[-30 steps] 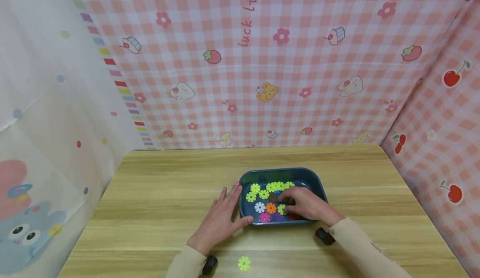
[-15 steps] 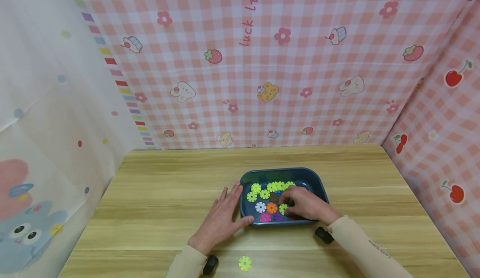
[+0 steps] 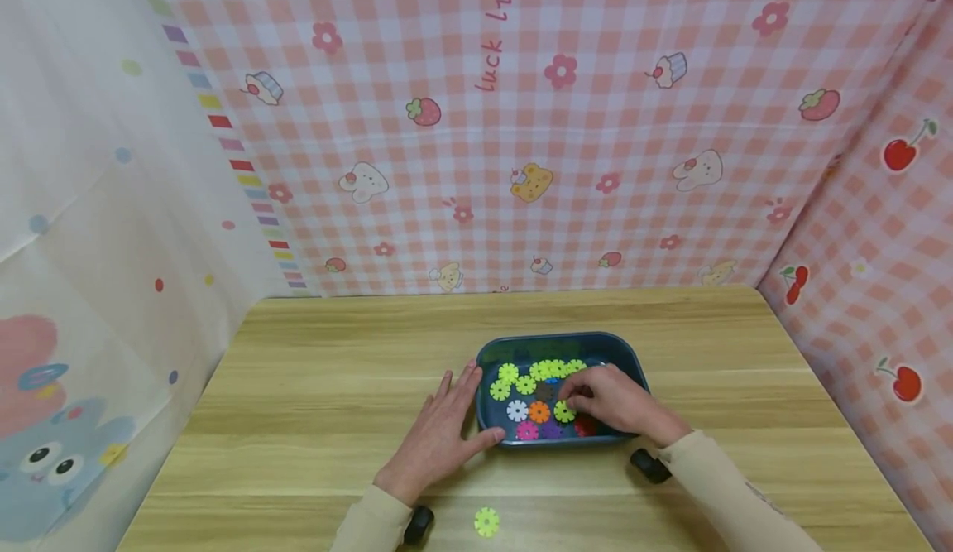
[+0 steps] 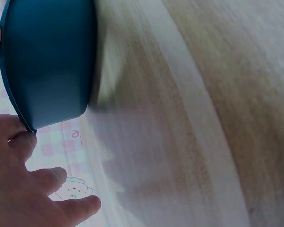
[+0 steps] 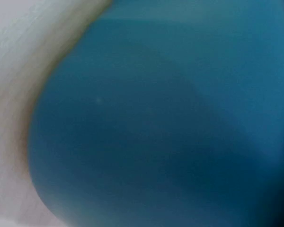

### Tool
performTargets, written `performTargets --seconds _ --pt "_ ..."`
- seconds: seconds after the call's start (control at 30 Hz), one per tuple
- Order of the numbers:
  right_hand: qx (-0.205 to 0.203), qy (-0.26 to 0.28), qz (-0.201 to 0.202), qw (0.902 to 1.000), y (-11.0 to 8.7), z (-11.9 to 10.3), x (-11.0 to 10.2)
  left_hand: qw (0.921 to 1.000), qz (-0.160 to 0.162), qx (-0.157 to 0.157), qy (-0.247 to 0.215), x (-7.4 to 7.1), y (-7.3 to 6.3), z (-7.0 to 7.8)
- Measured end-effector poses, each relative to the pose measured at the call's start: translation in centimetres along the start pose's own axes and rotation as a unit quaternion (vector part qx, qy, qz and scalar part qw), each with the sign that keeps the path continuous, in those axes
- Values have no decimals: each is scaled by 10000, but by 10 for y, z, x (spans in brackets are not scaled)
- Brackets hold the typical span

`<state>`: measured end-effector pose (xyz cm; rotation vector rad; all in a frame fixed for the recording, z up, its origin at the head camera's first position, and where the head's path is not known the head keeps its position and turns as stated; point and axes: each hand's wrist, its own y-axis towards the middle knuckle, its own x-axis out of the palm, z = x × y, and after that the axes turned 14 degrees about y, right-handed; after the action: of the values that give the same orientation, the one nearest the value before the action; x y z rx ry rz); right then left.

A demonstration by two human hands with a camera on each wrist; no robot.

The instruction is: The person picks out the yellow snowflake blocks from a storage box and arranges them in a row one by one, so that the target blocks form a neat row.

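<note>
A dark blue plastic bin sits on the wooden table. Several toothed plastic discs lie in it: yellow-green ones, a white one, an orange one, pink, purple, brown and red ones. My left hand is spread at the bin's left side, thumb at the front rim and fingertips by the left rim. Inside the bin, my right hand has thumb and forefinger bent together at a yellow-green disc; I cannot tell whether they pinch it.
One yellow-green disc lies on the table near the front. Black wrist cameras hang under both sleeves. A pink checked cloth stands behind the table, with more cloth at both sides. The right wrist view shows mostly a blurred blue surface.
My right hand has lifted slightly and shifted right, uncovering more of the yellow-green disc and the red one. My left hand keeps its place at the bin's side.
</note>
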<state>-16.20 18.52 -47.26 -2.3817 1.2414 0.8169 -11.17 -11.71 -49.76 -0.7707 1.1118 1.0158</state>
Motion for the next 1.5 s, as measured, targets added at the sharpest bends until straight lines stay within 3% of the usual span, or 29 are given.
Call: performTargets --seconds 0.53,0.73,1.23,1.5 --pt "-182 309 799 9962 -19 -13 -2 10000 64 40 -13 0 0 0" --pt "7 503 826 9953 -27 -21 0 9999 83 68 -1 1 0 0" --pt "-3 922 940 9913 -41 -36 11 9999 40 94 38 0 0 -2" --pt "-175 1051 928 9900 -47 -41 20 9992 309 267 5 1 -3 -2"
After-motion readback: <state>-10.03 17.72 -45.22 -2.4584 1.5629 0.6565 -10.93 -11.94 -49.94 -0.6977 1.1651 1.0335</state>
